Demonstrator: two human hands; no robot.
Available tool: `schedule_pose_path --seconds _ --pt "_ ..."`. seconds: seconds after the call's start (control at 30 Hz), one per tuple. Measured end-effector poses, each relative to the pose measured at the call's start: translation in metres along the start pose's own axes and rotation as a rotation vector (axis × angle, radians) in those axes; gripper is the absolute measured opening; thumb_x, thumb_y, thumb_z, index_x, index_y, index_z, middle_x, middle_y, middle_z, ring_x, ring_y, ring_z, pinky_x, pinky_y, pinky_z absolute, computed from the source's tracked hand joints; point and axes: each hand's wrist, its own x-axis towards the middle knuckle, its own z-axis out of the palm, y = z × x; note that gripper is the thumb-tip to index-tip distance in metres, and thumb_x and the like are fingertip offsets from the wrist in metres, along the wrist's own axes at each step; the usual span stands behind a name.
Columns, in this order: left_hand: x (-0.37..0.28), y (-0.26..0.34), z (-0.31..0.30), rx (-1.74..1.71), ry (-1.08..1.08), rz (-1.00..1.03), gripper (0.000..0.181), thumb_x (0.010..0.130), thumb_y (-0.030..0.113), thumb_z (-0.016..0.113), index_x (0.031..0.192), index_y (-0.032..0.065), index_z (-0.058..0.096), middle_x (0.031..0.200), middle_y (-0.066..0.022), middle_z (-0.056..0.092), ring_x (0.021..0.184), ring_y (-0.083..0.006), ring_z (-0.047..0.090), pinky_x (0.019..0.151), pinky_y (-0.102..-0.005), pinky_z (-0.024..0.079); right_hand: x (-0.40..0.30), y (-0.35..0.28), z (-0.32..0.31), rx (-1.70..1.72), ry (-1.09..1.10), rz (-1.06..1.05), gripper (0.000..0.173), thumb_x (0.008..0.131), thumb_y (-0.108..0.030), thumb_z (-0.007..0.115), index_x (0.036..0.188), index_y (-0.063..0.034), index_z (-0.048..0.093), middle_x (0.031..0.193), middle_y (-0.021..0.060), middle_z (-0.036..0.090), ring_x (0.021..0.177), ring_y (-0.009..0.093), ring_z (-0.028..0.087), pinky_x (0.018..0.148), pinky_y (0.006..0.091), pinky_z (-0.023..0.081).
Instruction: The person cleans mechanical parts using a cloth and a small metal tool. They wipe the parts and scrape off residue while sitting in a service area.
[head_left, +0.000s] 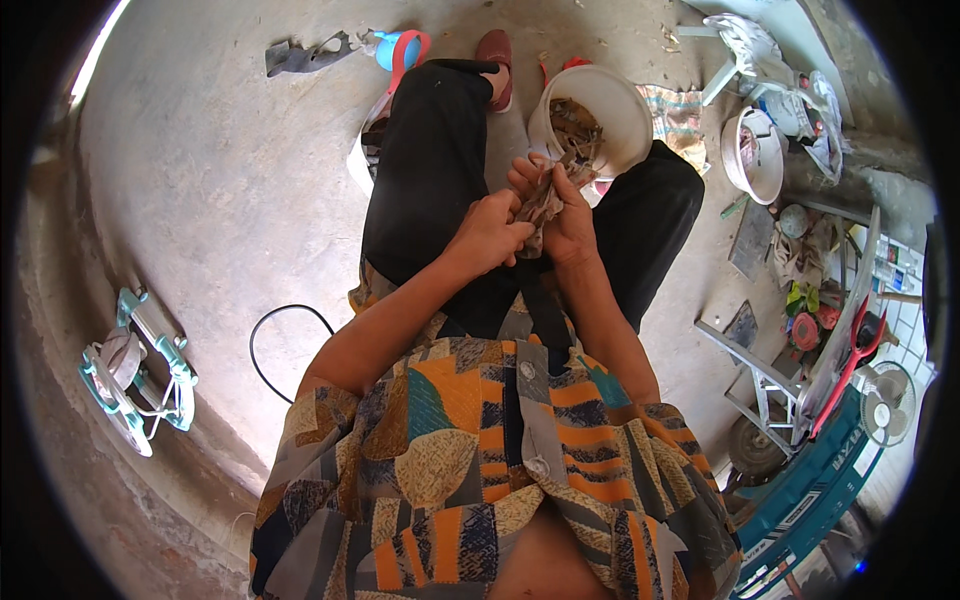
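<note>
Over my lap, my left hand and my right hand both grip a crumpled bundle of brown, dried leaf-like material. My left fingers pinch its near side, while my right thumb presses along the top. Just beyond my hands a white plastic bucket is tilted towards me between my knees. Inside it lie more brown, dry-looking strips. The bundle's far end overlaps the bucket's rim, and I cannot tell if they touch.
Beside my left leg stands a white container, partly hidden. A blue ball-like object and a dark scrap lie ahead. To the right are another white bucket, a folding metal frame and a fan. A black cable curves at left.
</note>
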Motion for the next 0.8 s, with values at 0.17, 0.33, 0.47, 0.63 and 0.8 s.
schedule_pose_path --seconds 0.17,0.33,0.47,0.63,0.8 --pt "-0.004 0.008 0.003 -0.046 0.000 -0.057 0.018 0.081 0.005 0.055 0.094 -0.0047 0.048 0.065 -0.0115 0.059 0.043 -0.0147 0.056 0.036 -0.0228 0.040 -0.006 -0.005 0.011 0.090 -0.014 -0.014 0.046 0.097 -0.039 0.032 0.124 -0.0025 0.040 0.118 0.0202 0.055 0.103 0.029 0.057 0.089 0.0405 0.046" --pt "-0.010 0.012 0.007 -0.093 -0.049 -0.071 0.016 0.083 0.006 0.053 0.094 -0.0043 0.048 0.066 -0.0130 0.061 0.043 -0.0150 0.057 0.035 -0.0214 0.040 -0.008 -0.009 0.015 0.130 -0.048 -0.061 0.057 0.096 -0.048 0.025 0.122 -0.0012 0.042 0.119 0.0207 0.053 0.101 0.030 0.058 0.086 0.0400 0.048" --pt "-0.018 0.012 0.012 -0.106 -0.158 -0.096 0.015 0.086 0.010 0.052 0.094 -0.0022 0.049 0.067 -0.0119 0.062 0.043 -0.0136 0.057 0.035 -0.0204 0.040 -0.009 -0.013 0.015 0.114 0.038 -0.112 0.055 0.096 -0.047 0.028 0.119 -0.0006 0.046 0.115 0.0201 0.056 0.098 0.028 0.059 0.083 0.0387 0.049" --pt "0.001 0.019 0.007 -0.220 -0.110 -0.079 0.011 0.088 0.012 0.050 0.089 0.0015 0.054 0.063 -0.0081 0.060 0.040 -0.0099 0.053 0.035 -0.0192 0.040 -0.021 -0.010 0.022 -0.307 0.038 0.085 0.044 0.095 -0.040 0.041 0.111 -0.0001 0.052 0.101 0.0160 0.062 0.080 0.021 0.063 0.065 0.0321 0.053" --pt "0.005 0.024 0.017 0.154 -0.015 0.055 0.012 0.088 0.012 0.050 0.090 0.0014 0.055 0.058 -0.0051 0.057 0.041 -0.0100 0.052 0.036 -0.0198 0.039 -0.017 -0.007 0.020 -0.236 0.154 -0.052 0.034 0.093 -0.029 0.049 0.105 0.0024 0.053 0.088 0.0156 0.064 0.070 0.020 0.063 0.058 0.0266 0.053"
